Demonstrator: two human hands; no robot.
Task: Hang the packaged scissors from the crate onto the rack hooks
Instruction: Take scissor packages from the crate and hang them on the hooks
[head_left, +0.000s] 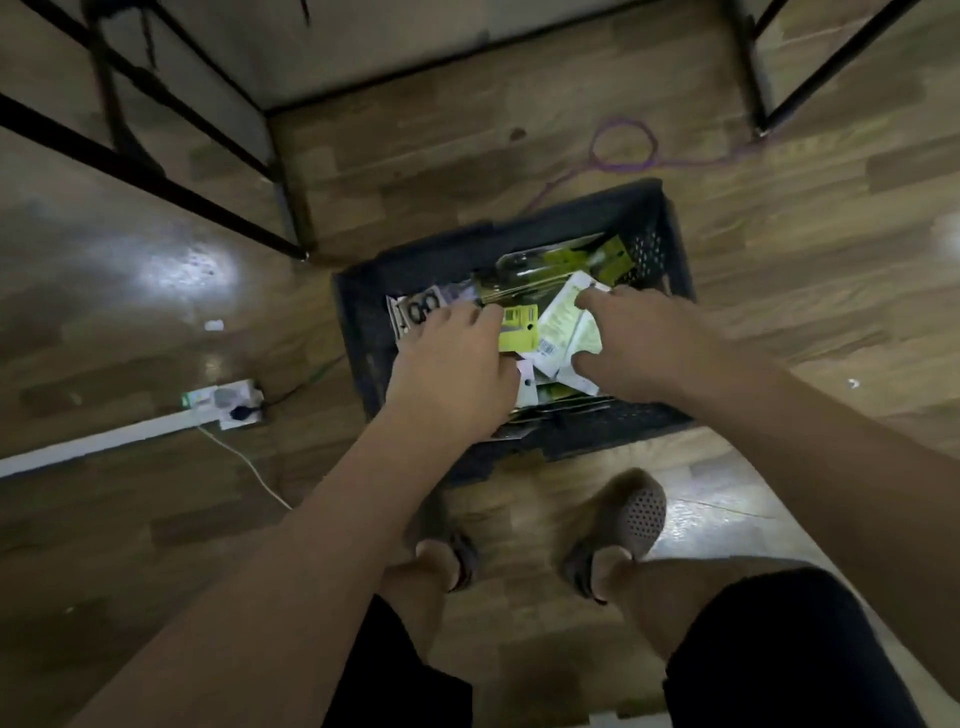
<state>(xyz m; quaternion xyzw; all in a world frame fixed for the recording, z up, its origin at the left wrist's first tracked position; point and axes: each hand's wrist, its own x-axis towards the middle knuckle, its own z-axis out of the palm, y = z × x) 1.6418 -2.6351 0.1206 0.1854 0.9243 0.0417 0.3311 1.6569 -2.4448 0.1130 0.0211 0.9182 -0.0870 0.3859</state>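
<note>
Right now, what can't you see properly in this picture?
All in the head view:
- What the left hand holds, if anything: the hand itself covers it.
- Print on the white-green package that the right hand pinches: blurred and too small.
- Bottom of the crate: buried under packages, so no count.
- Rack hooks: cut off by the top edge; only dark frame legs show.

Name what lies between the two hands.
Head view: packaged scissors in the crate, a yellow-green card beside the left hand, a pale packet in the right hand.
</note>
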